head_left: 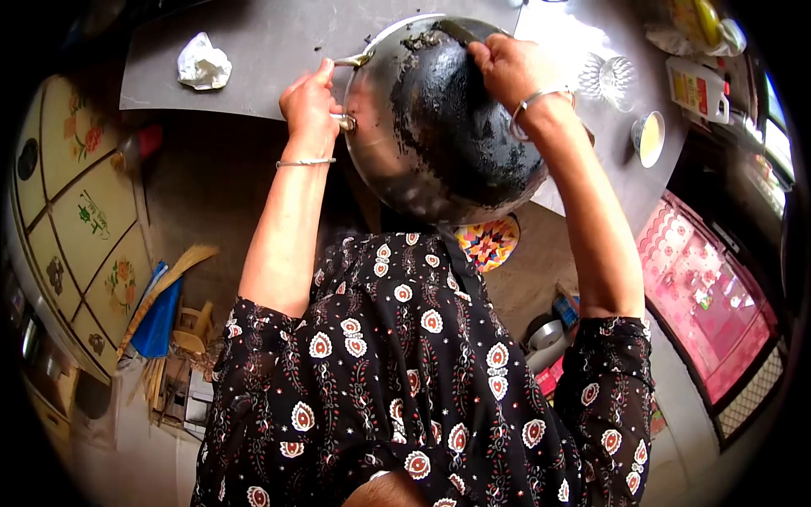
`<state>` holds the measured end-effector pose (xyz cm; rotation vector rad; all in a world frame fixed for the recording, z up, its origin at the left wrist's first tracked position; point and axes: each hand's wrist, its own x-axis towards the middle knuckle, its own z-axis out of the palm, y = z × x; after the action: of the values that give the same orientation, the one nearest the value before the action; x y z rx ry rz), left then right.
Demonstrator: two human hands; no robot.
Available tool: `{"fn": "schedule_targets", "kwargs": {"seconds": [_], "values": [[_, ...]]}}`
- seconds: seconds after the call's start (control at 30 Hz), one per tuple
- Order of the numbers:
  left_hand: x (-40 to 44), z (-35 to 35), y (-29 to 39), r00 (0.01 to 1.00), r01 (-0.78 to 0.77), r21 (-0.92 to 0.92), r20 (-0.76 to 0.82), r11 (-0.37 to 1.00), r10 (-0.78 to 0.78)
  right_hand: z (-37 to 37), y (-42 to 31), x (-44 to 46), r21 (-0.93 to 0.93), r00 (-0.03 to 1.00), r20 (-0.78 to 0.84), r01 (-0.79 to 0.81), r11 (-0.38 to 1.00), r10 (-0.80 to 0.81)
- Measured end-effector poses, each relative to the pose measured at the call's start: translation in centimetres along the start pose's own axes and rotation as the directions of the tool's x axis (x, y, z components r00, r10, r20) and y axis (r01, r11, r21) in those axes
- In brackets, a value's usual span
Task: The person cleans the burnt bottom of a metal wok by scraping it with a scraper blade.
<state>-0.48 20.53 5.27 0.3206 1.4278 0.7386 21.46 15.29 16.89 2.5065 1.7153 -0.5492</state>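
A large metal wok point(380, 152) is tilted with its outer underside toward me at the edge of the grey table. Thick black soot covers much of that underside, and a lighter scraped patch shows near its upper rim. My left hand point(309, 100) is closed around the loop handle point(345, 122) on the wok's left side. Against the sooty surface near the top, my right hand point(513, 68) grips a flat dark blade-like scraper point(457, 32). Its fingers hide the rest of that tool.
A crumpled white plastic bag point(204, 63) lies on the grey table point(262, 42) at left. Toward the right stand a clear glass bowl point(617, 82), a small bowl with yellowish contents point(650, 139) and a white jug point(697, 89). A colourful round mat point(490, 242) shows below the wok.
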Motion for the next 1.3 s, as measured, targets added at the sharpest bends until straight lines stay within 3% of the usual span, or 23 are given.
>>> {"fn": "schedule_targets", "kwargs": {"seconds": [0.1,0.13,0.2,0.47,0.6,0.67,0.77,0.9,1.17,1.3], "values": [[0.1,-0.1,-0.2,1.0,0.013,-0.01,-0.018,1.0,-0.013,0.4,-0.8,-1.2,0.001,1.0,0.0,0.021,1.0,-0.021],[0.1,-0.1,0.0,1.0,0.017,-0.017,-0.027,1.0,-0.017,-0.7,-1.8,-1.5,-0.05,0.986,0.16,-0.037,0.998,0.044],[-0.3,0.1,0.5,0.998,0.012,-0.004,-0.055,1.0,-0.013,-1.7,-3.0,-2.8,-0.061,0.969,0.242,-0.035,0.998,0.049],[-0.3,-0.3,-0.2,0.999,0.008,-0.001,-0.048,1.0,-0.008,-0.3,-1.2,-2.1,-0.029,0.999,0.046,0.003,1.0,-0.001],[-0.2,-0.3,-0.3,0.998,-0.001,0.019,-0.064,1.0,0.002,-1.1,-2.5,-3.5,-0.045,0.986,0.167,-0.006,0.999,0.013],[-0.1,-0.4,-0.4,0.998,-0.006,0.028,-0.055,1.0,0.008,2.3,0.9,-2.6,-0.01,0.992,0.076,0.098,0.995,-0.097],[-0.3,-0.4,-0.3,0.999,-0.01,0.028,-0.044,1.0,0.011,2.6,1.9,-1.6,0.033,0.984,0.089,0.149,0.988,-0.151],[-0.6,-0.1,-0.1,0.997,-0.008,0.048,-0.082,0.999,0.011,3.3,-2.0,-4.7,0.077,0.971,0.083,0.218,0.973,-0.224],[-0.9,0.3,-0.3,0.994,-0.025,0.019,-0.102,1.0,0.027,2.5,-0.4,-2.6,-0.036,0.988,0.07,0.141,0.989,-0.138],[-0.9,-0.3,-0.4,0.994,-0.03,0.025,-0.104,0.999,0.033,2.2,-1.0,-3.9,0.011,0.984,0.089,0.151,0.988,-0.151]]}}
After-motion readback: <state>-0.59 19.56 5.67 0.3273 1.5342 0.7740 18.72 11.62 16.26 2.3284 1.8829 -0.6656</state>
